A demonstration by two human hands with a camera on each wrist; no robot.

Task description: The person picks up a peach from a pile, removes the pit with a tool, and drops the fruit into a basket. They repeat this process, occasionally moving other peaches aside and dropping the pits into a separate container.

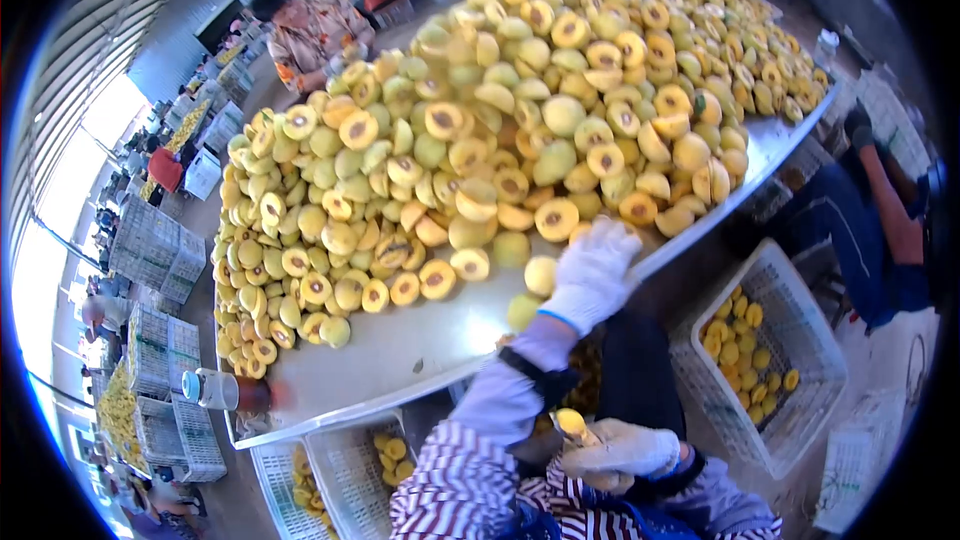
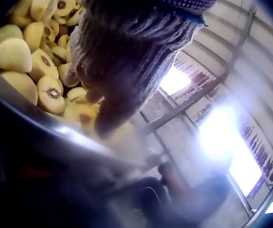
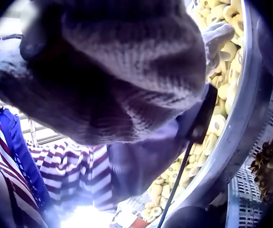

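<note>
Halved yellow peaches (image 1: 440,120), many with the stone showing, lie heaped on a metal table (image 1: 430,335). My gloved left hand (image 1: 597,265) reaches over the table's near edge, fingertips down among the halves. Seen from the left wrist, its bent fingers (image 2: 110,111) overlap a yellow half (image 2: 85,113); whether they pinch it I cannot tell. Low in front of my body, my gloved right hand (image 1: 625,452) grips a short pale tool with a yellow rounded end (image 1: 570,422). In the right wrist view the dark, shadowed glove (image 3: 127,71) hides what it holds.
A crate (image 1: 790,310) with yellow fruit stands on the floor to the right, beside a seated person's legs (image 1: 850,230). More crates (image 1: 345,470) sit under the near edge. A bottle (image 1: 225,390) lies at the table's left corner. Another person (image 1: 310,35) works across the table.
</note>
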